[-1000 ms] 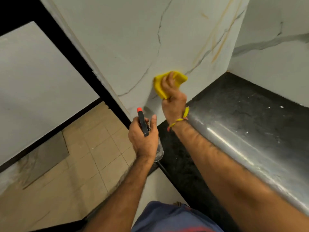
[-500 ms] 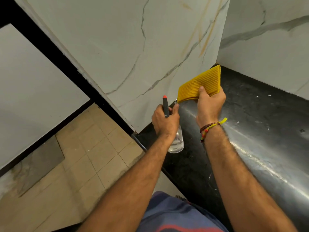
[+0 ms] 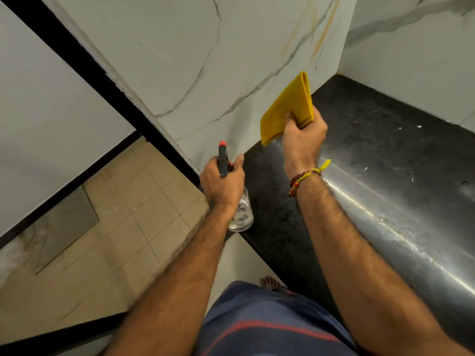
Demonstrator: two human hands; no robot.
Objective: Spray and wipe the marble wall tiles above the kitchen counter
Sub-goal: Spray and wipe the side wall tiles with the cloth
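A folded yellow cloth [image 3: 288, 109] is grasped in the right hand [image 3: 304, 140], held just off the marble wall [image 3: 205, 60] above the black tabletop [image 3: 372, 129]. A spray bottle [image 3: 236, 191] is clenched in the left hand [image 3: 222, 181], nozzle toward that wall. A pause between wipes is judged; next, spraying or pressing the cloth back is called for.

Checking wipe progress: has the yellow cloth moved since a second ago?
Yes. The yellow cloth was pressed on the marble wall; now the right hand holds it off the wall, over the black counter.
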